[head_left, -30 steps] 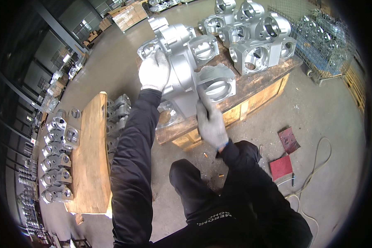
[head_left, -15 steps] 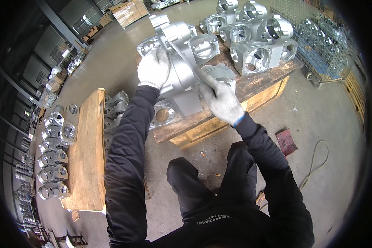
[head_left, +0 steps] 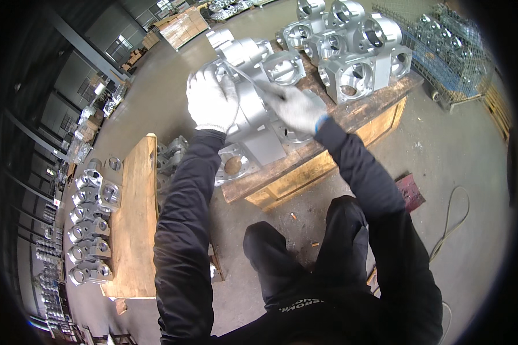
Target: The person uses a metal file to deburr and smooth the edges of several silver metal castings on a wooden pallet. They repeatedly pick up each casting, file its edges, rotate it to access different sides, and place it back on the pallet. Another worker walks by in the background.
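My left hand (head_left: pixel 212 102), in a white knit glove, is wrapped over the left side of a large silver metal casting (head_left: pixel 250 115) on a wooden bench. My gloved right hand (head_left: pixel 298 109) is closed round the near end of a long, thin flat file (head_left: pixel 248 76). The file slants up and left across the casting, its far end close to my left fingers. Its handle is hidden in my palm. Just beyond the file is a bored flange (head_left: pixel 283 68) of silver metal.
More bored castings (head_left: pixel 348 77) crowd the right of the wooden bench (head_left: pixel 380 103). Left, castings (head_left: pixel 86 233) line a wooden board (head_left: pixel 133 230). A wire cage (head_left: pixel 449 69) of parts stands far right. On the floor lie a dark red piece (head_left: pixel 410 192) and a hose (head_left: pixel 448 227).
My right hand has moved up and left, carrying the file further across the casting. My left hand keeps to the casting's left side, its fingers shifted slightly. The whole view has tilted a little.
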